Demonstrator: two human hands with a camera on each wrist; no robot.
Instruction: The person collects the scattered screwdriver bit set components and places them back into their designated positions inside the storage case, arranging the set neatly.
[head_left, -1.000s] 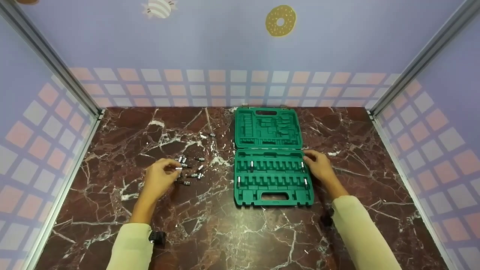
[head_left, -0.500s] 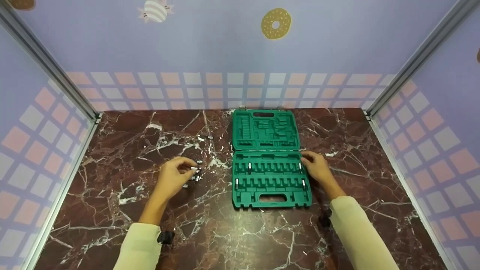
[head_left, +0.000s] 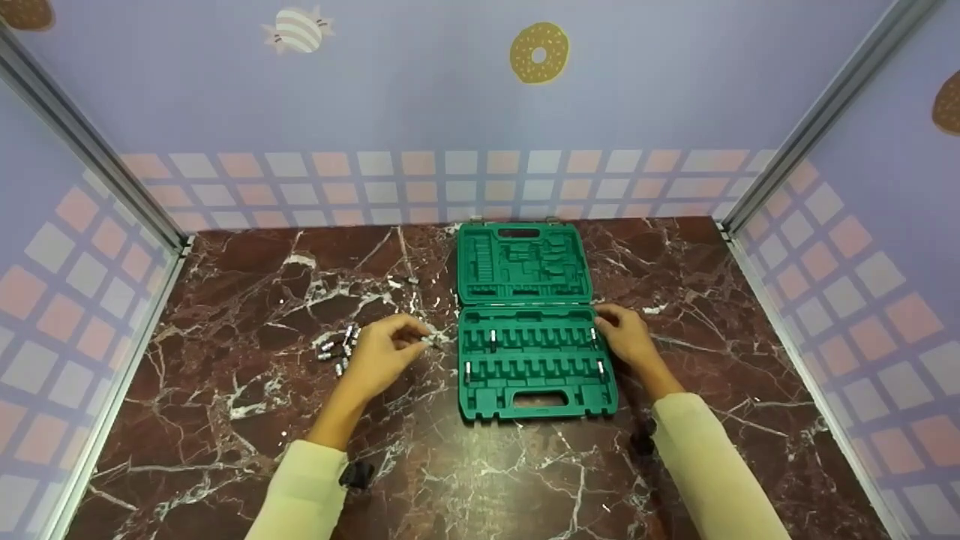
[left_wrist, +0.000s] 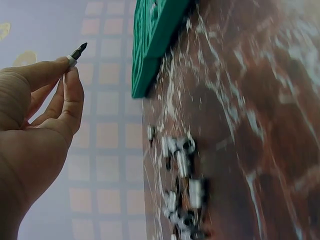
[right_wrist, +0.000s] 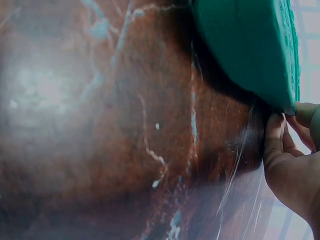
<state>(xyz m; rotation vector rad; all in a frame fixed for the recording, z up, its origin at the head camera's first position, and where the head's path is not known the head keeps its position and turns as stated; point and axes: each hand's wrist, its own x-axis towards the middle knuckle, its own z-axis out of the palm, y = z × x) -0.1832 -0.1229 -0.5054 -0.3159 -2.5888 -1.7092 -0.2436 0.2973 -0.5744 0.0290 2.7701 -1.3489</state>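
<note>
My left hand (head_left: 384,354) pinches a bit socket (left_wrist: 76,54) between thumb and fingertips, its dark pointed tip facing away from the hand. In the head view it is held over the table, a short way left of the green tool case (head_left: 491,401). That case lies open, its moulded lid folded back towards the wall. Several bit sockets, such as this one (head_left: 493,340), stand in the slots of its two rows. My right hand (head_left: 631,343) grips the case's right side near the hinge, thumb and fingers at its edge in the right wrist view.
A loose pile of silver-and-black bit sockets (head_left: 339,346) lies left of the left hand. One more small piece (head_left: 411,280) lies farther back, towards the wall. Patterned walls (head_left: 375,112) enclose the marbled table (head_left: 465,480) at the back and sides.
My left hand has moved right from the pile towards the case, carrying the bit socket. The right hand stays at the case's side. The head view has shifted slightly.
</note>
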